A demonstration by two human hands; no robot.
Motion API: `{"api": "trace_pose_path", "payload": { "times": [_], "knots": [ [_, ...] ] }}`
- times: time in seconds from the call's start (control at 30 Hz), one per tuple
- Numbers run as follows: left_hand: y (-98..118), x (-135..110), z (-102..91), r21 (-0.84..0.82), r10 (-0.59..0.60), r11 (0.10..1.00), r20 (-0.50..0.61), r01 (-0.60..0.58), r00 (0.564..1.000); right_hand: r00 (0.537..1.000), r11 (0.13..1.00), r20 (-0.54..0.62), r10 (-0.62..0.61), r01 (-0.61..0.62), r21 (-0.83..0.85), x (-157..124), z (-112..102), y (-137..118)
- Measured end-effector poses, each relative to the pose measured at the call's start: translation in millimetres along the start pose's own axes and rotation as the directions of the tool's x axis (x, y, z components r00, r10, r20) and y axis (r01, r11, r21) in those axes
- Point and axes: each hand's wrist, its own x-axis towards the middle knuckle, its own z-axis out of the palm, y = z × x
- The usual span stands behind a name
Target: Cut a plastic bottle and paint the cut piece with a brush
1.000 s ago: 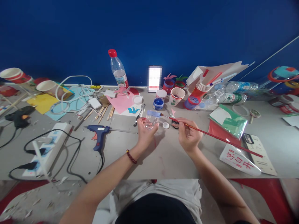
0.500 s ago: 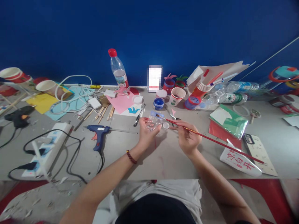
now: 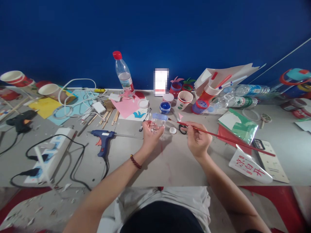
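Note:
My left hand (image 3: 152, 132) is closed around a clear plastic bottle piece (image 3: 156, 125), whose far rim carries blue paint (image 3: 159, 116). Between the fingers of my right hand (image 3: 199, 139) is a long red paintbrush (image 3: 218, 136); its tip points left, just apart from the painted rim. Just beyond the bottle piece stands an open jar of blue paint (image 3: 165, 107). A small white cap (image 3: 172, 130) lies between my hands. Scissors (image 3: 182, 128) rest partly behind my right hand.
A blue glue gun (image 3: 105, 139) and a white power strip (image 3: 52, 155) with black cords lie at left. A tall bottle (image 3: 124, 76) stands at the back. Paper cups (image 3: 185, 99), clear bottles (image 3: 243, 102) and a green packet (image 3: 239, 124) are on the right.
My right hand has drawn the brush back to the right, off the bottle piece. My left hand has shifted slightly left and tilted the piece, so more of its blue rim shows.

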Motion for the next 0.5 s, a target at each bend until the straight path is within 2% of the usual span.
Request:
{"api": "trace_pose_path", "payload": {
  "times": [0.17, 0.33, 0.5],
  "knots": [
    [-1.2, -1.7, 0.2, 0.053, 0.014, 0.998, -0.016, -0.013, 1.0, 0.998, 0.997, -0.062, -0.022, 0.026, 0.072, -4.5, 0.0, 0.6],
    [-5.0, -4.8, -3.2, 0.104, 0.08, 0.991, 0.022, -0.082, 0.997, 0.996, 0.995, 0.057, -0.071, 0.067, 0.073, -14.9, 0.2, 2.4],
    [-5.6, -6.3, -5.6, 0.13, 0.128, 0.983, 0.035, -0.132, 0.991, 0.975, 0.979, 0.104, -0.198, 0.201, -0.02, -11.6, 2.2, -3.0]
  ]
}}
